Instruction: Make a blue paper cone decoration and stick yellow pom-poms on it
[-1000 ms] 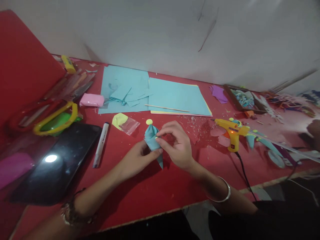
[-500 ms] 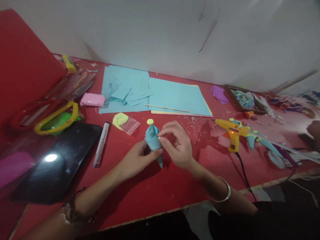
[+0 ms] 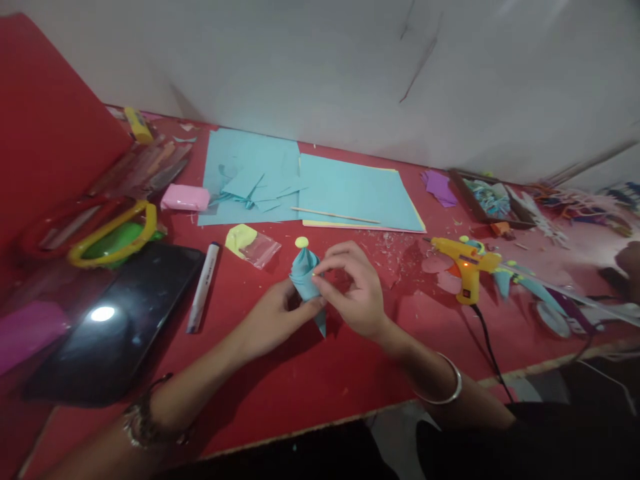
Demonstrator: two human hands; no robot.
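A blue paper cone (image 3: 306,285), layered at its top and pointed at its lower end, is in my left hand (image 3: 280,312), whose thumb lies across its front. My right hand (image 3: 354,283) pinches a tiny yellow bit (image 3: 314,274) between thumb and forefinger, right against the cone's upper side. Just beyond the cone's folded top shows a small yellow ball (image 3: 301,242); whether it touches the paper I cannot tell. An opened packet of yellow clay (image 3: 241,239) lies past my left hand.
On the right rests a yellow glue gun (image 3: 466,263), its light lit and its cord over the table edge. A marker (image 3: 204,288) and a black tablet (image 3: 117,327) lie left. Blue paper sheets (image 3: 350,187), a thin stick (image 3: 335,215) and a pink packet (image 3: 185,198) are behind.
My right fingertips have moved slightly left, bringing the yellow bit onto the cone's side. My left hand and the cone stay almost where they were.
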